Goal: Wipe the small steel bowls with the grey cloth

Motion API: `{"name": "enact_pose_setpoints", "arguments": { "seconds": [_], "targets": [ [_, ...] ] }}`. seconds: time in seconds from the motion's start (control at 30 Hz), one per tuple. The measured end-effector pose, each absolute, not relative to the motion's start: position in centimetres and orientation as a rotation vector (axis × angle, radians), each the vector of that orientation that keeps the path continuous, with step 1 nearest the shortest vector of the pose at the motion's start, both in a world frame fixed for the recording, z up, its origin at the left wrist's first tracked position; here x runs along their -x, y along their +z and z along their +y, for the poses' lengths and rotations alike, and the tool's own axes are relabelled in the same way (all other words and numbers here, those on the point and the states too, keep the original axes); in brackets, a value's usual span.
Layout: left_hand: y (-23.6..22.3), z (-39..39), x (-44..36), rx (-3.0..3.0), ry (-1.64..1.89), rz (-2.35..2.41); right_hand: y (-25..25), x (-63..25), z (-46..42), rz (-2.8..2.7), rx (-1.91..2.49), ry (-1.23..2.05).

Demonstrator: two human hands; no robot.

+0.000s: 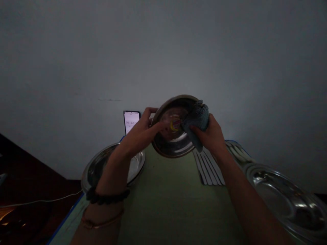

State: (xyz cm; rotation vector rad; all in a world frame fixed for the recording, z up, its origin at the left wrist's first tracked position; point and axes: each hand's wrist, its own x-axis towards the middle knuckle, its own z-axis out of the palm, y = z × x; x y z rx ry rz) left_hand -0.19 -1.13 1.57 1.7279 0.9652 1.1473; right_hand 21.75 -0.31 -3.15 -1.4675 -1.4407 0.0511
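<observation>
A round, shiny metal bowl (178, 149) is held up above the table, its inside tilted towards me, with a yellow and red sticker (175, 125) at its centre. My left hand (146, 131) grips the bowl's left rim, the thumb over the inside and the fingers mostly hidden behind. In my right hand (213, 134) is a bunched blue-grey checked cloth (196, 119), pressed over the bowl's right edge. The fingers of that hand are partly hidden by the cloth.
A wide metal basin (138, 166) stands at the left of the green table (173, 204). A lit phone (131, 120) showing a timer leans on the wall (163, 51). Striped cloth (209, 168) lies right of centre, beside metal dishes (276, 200). A white cable (46, 200) runs at far left.
</observation>
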Motion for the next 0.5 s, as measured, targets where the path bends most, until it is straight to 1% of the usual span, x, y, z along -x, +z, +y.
{"name": "enact_pose_setpoints", "arguments": {
  "seconds": [0.1,0.17,0.23,0.3,0.43,0.5],
  "targets": [
    [2.5,-2.0,1.6,-1.933,0.806,1.091,-2.2,-21.0,-1.3,-1.642,1.361,-0.064],
    [2.4,-2.1,1.6,-2.054,0.711,1.125,-1.9,-20.4,-1.7,-1.785,1.245,-0.112],
    [2.1,-1.8,1.3,-2.14,0.709,1.121,-2.0,-19.9,-1.9,-1.841,1.203,-0.147],
    [1.7,-1.4,1.1,-2.156,0.754,1.074,-2.4,-19.7,-1.8,-1.799,1.263,-0.153],
    [1.3,-0.7,1.4,-1.973,0.862,0.949,-3.2,-20.0,-1.0,-1.653,1.43,-0.083],
    [1.3,-0.5,1.7,-1.901,0.982,0.953,-3.4,-20.2,-0.6,-1.613,1.478,-0.037]
  ]
}}
